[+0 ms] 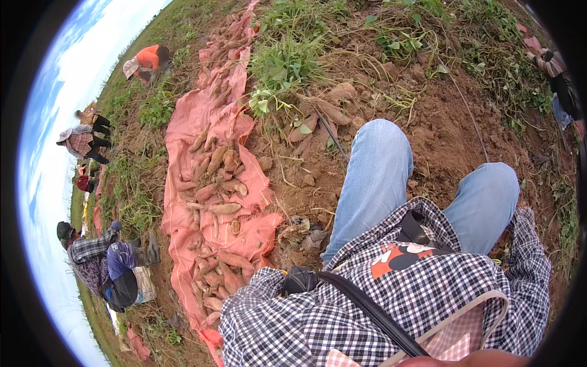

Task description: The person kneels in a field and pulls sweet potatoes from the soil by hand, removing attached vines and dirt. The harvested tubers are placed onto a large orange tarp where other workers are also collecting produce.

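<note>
Neither of my hands shows; the checked sleeves run down beside my thighs and their ends are hidden. A black pouch (pixel 299 280) on a dark strap lies by the sleeve on the picture's left. Beside that sleeve, dirt-covered sweet potatoes (pixel 223 275) lie heaped on a long pink woven sheet (pixel 183 137). Another pile of sweet potatoes (pixel 218 163) rests farther up the sheet. Beyond my bent knees, several more sweet potatoes (pixel 332 111) lie on the soil among cut stems, touching or close to one another.
A thin dark hose (pixel 330 130) crosses the brown soil, with green vines (pixel 289 64) beyond. A seated person (pixel 107 261) and a bending person in orange (pixel 149 59) are across the sheet at left, with others standing. Another person (pixel 557 73) is at the far right.
</note>
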Available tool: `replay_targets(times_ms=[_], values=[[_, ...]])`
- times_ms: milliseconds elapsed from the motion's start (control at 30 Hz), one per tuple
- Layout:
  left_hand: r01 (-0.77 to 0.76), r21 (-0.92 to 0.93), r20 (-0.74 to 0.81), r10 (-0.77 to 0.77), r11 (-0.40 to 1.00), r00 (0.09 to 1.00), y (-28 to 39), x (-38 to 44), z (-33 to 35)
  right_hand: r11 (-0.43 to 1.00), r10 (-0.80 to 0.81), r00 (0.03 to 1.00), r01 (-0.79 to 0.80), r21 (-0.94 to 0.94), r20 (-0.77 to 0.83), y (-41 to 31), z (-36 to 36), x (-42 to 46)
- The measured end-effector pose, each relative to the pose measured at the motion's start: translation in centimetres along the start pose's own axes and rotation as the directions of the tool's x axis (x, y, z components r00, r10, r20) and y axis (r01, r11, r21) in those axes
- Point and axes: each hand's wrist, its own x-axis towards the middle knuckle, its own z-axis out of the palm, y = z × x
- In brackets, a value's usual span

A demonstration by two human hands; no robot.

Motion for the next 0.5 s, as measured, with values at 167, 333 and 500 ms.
replay_targets(times_ms=[167, 333, 500], values=[[0.151, 0.175, 0.223, -0.188, 0.973, 0.957, -3.8, -2.7, 1.0, 0.982, 0.046, 0.956, 0.01, 0.189, -0.29, -1.4, -13.4, 0.7], [0.028, 0.398, 0.245, -0.135, 0.917, 0.96, 0.6, -2.9, -2.5, 0.808, -0.246, 0.718, 0.523, 0.271, -0.651, -8.7, -23.7, -4.5], [-0.191, 0.19, -0.201, 0.229, 0.963, 0.952, 8.8, -4.9, -11.2, 0.538, -0.497, 0.38, 0.84, 0.067, -0.78, -20.5, -26.3, -12.0]])
